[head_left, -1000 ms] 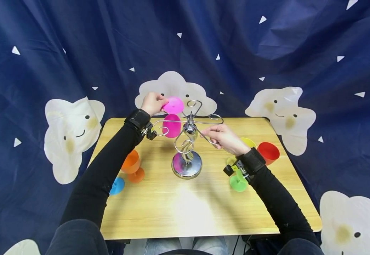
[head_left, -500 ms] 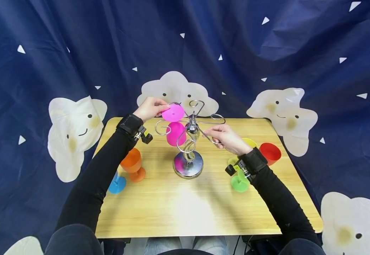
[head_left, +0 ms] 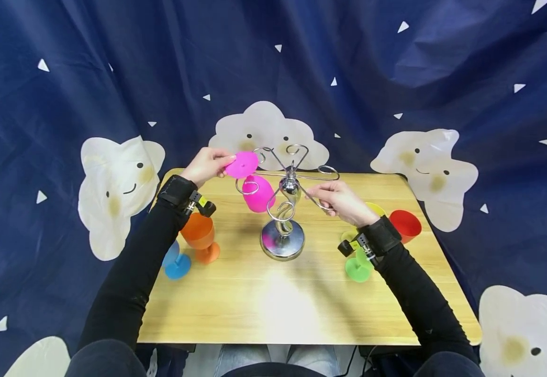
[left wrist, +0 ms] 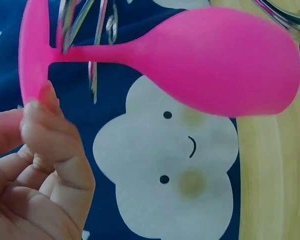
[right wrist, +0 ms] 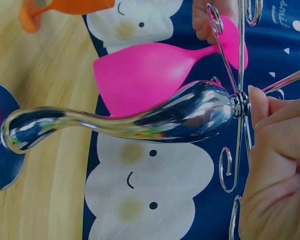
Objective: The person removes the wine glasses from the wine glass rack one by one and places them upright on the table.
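My left hand [head_left: 209, 165] pinches the round foot of a pink plastic goblet [head_left: 260, 195] between thumb and fingers. The goblet hangs upside down, its bowl above the table. In the left wrist view its stem [left wrist: 97, 53] lies against a wire hook of the chrome glass rack, close under the foot. The rack [head_left: 282, 240] stands upright mid-table, its curled arms spread out at the top. My right hand [head_left: 341, 201] pinches one of those arms on the right side. In the right wrist view the pink bowl [right wrist: 140, 75] shows behind the rack's curved post [right wrist: 190, 112].
An orange goblet [head_left: 199, 232] and a blue one [head_left: 177, 267] stand at the table's left. On the right are a red goblet [head_left: 405, 225], a yellow one [head_left: 376, 208] and a green one [head_left: 358, 270], partly hidden by my right arm. A dark blue curtain [head_left: 273, 52] hangs behind.
My left hand has moved left and toward me with the pink goblet, from behind the rack to the rack's left hook. My right hand keeps its pinch on the arm.
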